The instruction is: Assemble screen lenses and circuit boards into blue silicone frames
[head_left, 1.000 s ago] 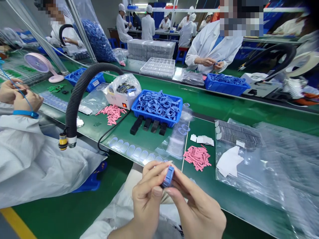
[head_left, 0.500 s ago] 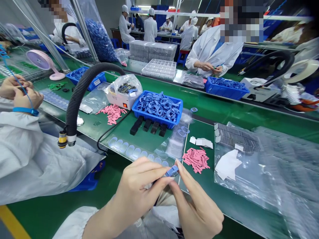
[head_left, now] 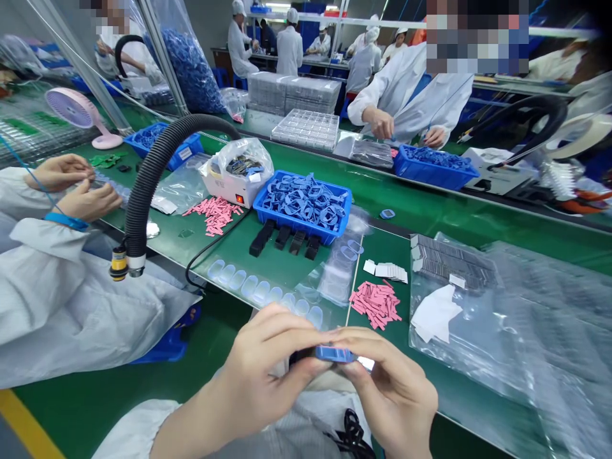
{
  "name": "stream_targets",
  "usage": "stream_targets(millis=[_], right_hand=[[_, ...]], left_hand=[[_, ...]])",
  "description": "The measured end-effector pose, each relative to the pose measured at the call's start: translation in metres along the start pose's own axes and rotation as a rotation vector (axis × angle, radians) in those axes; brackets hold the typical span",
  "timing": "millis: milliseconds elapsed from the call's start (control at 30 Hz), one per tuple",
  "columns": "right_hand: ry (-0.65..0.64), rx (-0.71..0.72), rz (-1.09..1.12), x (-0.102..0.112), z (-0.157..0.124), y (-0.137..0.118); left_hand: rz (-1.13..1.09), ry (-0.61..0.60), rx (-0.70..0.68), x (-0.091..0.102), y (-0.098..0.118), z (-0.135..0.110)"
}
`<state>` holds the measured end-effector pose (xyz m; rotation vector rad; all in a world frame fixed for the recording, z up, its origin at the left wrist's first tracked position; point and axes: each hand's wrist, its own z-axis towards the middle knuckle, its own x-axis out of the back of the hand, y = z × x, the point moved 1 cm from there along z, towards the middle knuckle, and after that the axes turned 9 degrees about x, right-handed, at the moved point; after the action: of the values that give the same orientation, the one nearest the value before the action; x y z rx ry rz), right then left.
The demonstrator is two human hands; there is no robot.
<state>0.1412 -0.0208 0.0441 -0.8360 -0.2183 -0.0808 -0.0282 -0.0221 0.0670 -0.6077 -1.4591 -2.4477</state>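
Between my two hands is a small blue plastic frame [head_left: 335, 354], seen edge-on, with a bit of pink showing along it. My left hand [head_left: 268, 363] grips its left end between thumb and fingers. At the other end my right hand [head_left: 392, 376] pinches it with thumb and forefinger. A small white piece [head_left: 366, 363] shows by the right fingers; whether it is attached to the frame I cannot tell. Just beyond my hands lie a row of clear oval films [head_left: 261, 292] and a pile of pink strips [head_left: 376, 303].
A blue bin [head_left: 302, 207] full of blue frames stands ahead, with black blocks [head_left: 283, 238] before it. White cards [head_left: 389, 272] and plastic bags [head_left: 430, 344] lie to the right. A black hose [head_left: 143, 185] arches at left. Co-workers' hands [head_left: 86, 191] work at far left.
Both hands have turned the blue frame level and lowered it slightly, and my right fingers have folded over it. A blue piece on the far green strip has shifted right. The left co-worker's hands moved right.
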Motion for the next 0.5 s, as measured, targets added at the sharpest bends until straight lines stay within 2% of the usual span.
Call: stream_targets(millis=[133,300,400,500], right_hand=[[-0.054,0.086,-0.112,0.0,-0.002,0.0],[-0.161,0.162,-0.15,0.004,-0.001,0.004],[-0.262,0.181,-0.158,0.009,0.002,0.009],[-0.257,0.203,-0.221,0.008,0.005,0.01]], left_hand=[[-0.027,0.0,0.037,-0.004,0.001,0.004],[0.009,0.049,-0.045,-0.005,-0.004,0.0],[0.117,0.015,-0.074,-0.002,-0.005,-0.002],[0.198,0.02,-0.054,-0.001,-0.004,-0.002]])
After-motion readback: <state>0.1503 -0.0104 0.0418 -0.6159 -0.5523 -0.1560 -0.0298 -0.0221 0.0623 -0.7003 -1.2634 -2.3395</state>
